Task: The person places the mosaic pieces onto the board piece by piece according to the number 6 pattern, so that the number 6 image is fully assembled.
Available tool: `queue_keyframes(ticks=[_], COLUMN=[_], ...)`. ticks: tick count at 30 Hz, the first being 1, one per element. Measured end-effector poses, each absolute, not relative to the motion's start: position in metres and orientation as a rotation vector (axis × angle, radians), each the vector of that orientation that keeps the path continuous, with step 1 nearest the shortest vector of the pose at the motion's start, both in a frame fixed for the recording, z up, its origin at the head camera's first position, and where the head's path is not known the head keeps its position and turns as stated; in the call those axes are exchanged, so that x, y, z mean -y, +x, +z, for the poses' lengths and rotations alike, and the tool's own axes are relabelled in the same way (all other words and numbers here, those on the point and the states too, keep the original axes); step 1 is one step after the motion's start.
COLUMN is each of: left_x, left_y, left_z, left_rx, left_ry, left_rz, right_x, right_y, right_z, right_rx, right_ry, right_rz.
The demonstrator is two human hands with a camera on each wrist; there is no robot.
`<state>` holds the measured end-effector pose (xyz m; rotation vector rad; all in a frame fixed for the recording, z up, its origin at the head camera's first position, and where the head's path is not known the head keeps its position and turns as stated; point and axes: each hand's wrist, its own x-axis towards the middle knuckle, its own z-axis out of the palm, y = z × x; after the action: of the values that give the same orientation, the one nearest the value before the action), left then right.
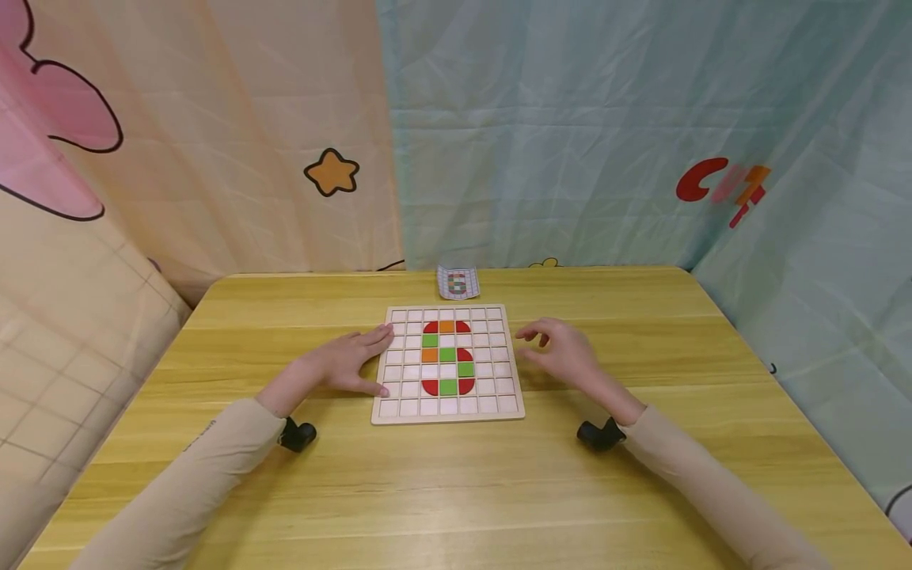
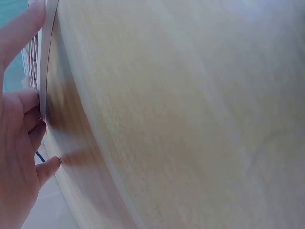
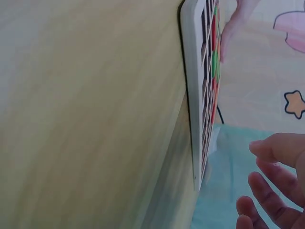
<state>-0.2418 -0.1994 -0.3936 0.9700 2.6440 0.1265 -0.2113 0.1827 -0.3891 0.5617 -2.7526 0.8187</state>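
Observation:
A square wooden grid board (image 1: 492,404) lies flat near the middle of the table. Red, orange and green tiles (image 1: 447,355) fill some of its cells in an S-like figure. My left hand (image 1: 347,362) touches the board's left edge, thumb and fingers spread. In the left wrist view, the thumb (image 2: 24,33) lies against the board's rim. Just off the right edge hovers my right hand (image 1: 563,351), its fingers loosely bent with nothing visible between them. The right wrist view shows these fingers (image 3: 271,195) apart from the board.
Behind the board lies a small card (image 1: 458,283) printed with a similar coloured figure on a grid. The wooden table (image 1: 456,491) reaches back to printed curtains (image 1: 570,142). Each wrist carries a black camera mount, such as the left one (image 1: 298,435).

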Motion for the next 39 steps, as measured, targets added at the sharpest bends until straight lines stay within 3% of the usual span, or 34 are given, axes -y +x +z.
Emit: queue_keyframes(ticks=[19, 39], left_x=[0.199, 0.199], left_y=[-0.242, -0.242], left_z=[-0.393, -0.393], left_rx=[-2.637, -2.634], left_ry=[0.948, 0.919], left_rz=[0.129, 0.117], right_x=[-0.237, -0.239], right_y=[-0.212, -0.220], right_z=[-0.399, -0.397], right_rx=[2.891, 3.070], right_ry=[0.296, 0.136], right_rz=[0.827, 0.701])
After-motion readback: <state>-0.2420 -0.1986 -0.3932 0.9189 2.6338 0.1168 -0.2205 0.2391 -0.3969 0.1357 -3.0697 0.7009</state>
